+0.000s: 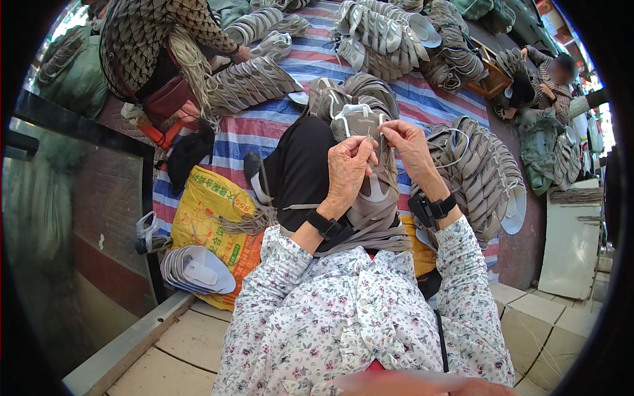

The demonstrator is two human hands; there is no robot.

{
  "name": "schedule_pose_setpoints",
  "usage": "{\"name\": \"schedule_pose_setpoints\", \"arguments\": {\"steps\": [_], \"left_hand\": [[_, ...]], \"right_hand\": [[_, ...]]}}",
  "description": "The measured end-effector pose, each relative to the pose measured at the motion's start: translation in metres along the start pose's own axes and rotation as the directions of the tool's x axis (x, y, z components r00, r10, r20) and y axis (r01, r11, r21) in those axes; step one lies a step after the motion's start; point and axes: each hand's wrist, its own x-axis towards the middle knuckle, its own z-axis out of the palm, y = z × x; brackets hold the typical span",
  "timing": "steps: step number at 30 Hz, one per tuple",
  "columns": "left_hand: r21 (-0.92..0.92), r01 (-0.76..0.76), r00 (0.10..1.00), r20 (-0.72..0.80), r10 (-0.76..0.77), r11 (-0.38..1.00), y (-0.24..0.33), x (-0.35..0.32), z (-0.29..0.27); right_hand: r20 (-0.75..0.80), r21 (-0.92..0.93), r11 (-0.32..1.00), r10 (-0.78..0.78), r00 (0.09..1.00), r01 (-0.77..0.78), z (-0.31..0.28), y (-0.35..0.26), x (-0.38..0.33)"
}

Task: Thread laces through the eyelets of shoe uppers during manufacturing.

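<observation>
A grey-brown shoe upper (362,122) with white trim lies on my lap, its toe end pointing toward me. My left hand (350,170) is over its left side, thumb and forefinger pinched on a thin pale shoelace (376,134). Close by on the right, my right hand (411,150) also has its fingertips pinched together at the lace. Most of the lace is hidden by the fingers. Loose grey laces (376,241) lie across my lap below the upper. More stacked uppers (360,89) rest just beyond my hands.
Rows of nested uppers (479,175) stand at my right on a striped sheet (231,142). A yellow sack (205,218) with laces and a stack of pale insole-shaped pieces (201,270) lie left. A person (148,46) works at the upper left; another (555,79) sits far right.
</observation>
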Motion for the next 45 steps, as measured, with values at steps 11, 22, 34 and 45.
{"name": "schedule_pose_setpoints", "arguments": {"steps": [11,22,34,45], "left_hand": [[0.689,-0.229,0.736,-0.340,0.586,0.687,0.112,0.017,-0.157],[0.960,0.163,0.071,-0.240,0.968,0.226,0.506,-0.249,-0.484],[0.831,0.555,0.019,0.028,0.999,-0.034,0.588,-0.345,-0.327],[0.964,0.084,-0.018,-0.251,0.968,0.252,0.622,-0.346,-0.318]], "right_hand": [[0.090,-0.014,1.000,-0.004,0.996,0.005,-0.009,0.011,-0.001],[0.194,0.090,0.995,-0.049,0.980,0.032,-0.020,0.027,0.009],[0.480,-0.289,0.820,-0.322,0.816,0.494,-0.006,-0.003,-0.009],[0.498,-0.191,0.780,-0.446,0.744,0.596,0.016,-0.004,-0.010]]}}
